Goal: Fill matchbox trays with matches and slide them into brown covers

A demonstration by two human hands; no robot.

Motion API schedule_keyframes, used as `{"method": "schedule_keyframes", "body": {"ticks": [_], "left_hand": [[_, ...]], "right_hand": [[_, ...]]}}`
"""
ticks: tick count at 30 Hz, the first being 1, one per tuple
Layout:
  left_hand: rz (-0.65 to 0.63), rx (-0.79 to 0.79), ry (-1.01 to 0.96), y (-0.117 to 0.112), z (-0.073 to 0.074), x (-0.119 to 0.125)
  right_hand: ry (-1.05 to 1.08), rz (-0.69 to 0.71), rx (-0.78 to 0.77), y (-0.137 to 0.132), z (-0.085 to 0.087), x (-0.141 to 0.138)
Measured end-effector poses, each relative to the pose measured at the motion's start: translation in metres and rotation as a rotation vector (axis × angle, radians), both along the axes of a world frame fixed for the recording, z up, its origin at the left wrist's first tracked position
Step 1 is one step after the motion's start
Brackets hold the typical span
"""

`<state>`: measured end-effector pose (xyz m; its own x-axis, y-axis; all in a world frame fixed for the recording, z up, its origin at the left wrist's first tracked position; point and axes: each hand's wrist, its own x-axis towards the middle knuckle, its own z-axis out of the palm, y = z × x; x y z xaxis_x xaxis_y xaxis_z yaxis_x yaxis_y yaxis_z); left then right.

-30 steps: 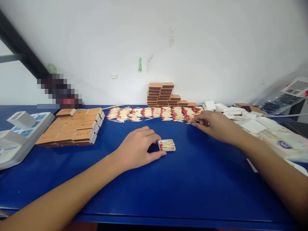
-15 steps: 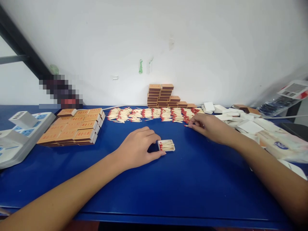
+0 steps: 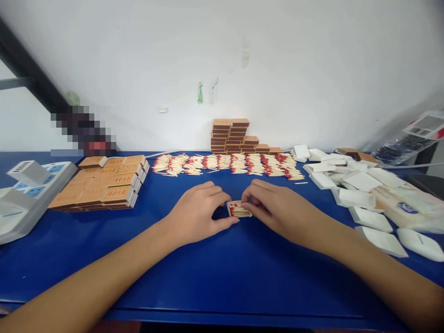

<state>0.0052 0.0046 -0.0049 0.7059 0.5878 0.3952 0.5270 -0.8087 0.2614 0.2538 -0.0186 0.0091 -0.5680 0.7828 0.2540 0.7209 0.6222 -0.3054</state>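
A small white matchbox tray (image 3: 237,209) partly filled with red-tipped matches lies on the blue table (image 3: 222,273). My left hand (image 3: 199,212) curls around the tray's left end, thumb and fingers pinching it. My right hand (image 3: 274,208) is at the tray's right end, its fingertips pinched over the matches; whether it holds matches I cannot make out. A long row of loose matches (image 3: 225,164) lies behind both hands.
Closed orange matchboxes (image 3: 104,185) are laid out at the left, and more are stacked (image 3: 236,136) at the wall. Empty white trays (image 3: 357,194) are scattered at the right. A grey power strip (image 3: 24,189) sits far left, plastic bags far right.
My right hand left the row of loose matches and came back to the tray's right end. The left hand stayed on the tray.
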Motion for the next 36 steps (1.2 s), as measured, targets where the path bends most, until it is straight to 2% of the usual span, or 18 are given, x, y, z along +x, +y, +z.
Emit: {"method": "schedule_keyframes", "body": {"ticks": [4, 8, 14, 18, 26, 36], "left_hand": [[-0.005, -0.001, 0.002, -0.001, -0.001, 0.0], [0.0, -0.012, 0.001, 0.0, -0.001, -0.001], [0.005, -0.03, 0.002, 0.001, 0.0, -0.002], [0.006, -0.029, 0.008, 0.0, 0.0, -0.003], [0.003, -0.021, 0.014, -0.001, 0.003, -0.003], [-0.002, -0.013, 0.02, -0.002, 0.004, -0.003]], "right_hand": [[-0.033, 0.013, 0.004, -0.002, -0.006, -0.006], [0.033, -0.004, -0.04, 0.003, -0.001, 0.003], [0.039, -0.21, 0.133, 0.046, -0.002, 0.065], [-0.033, -0.255, 0.074, 0.067, -0.009, 0.096], [-0.016, -0.272, 0.027, 0.071, -0.014, 0.093], [-0.013, -0.255, 0.061, 0.072, -0.015, 0.095]]}}
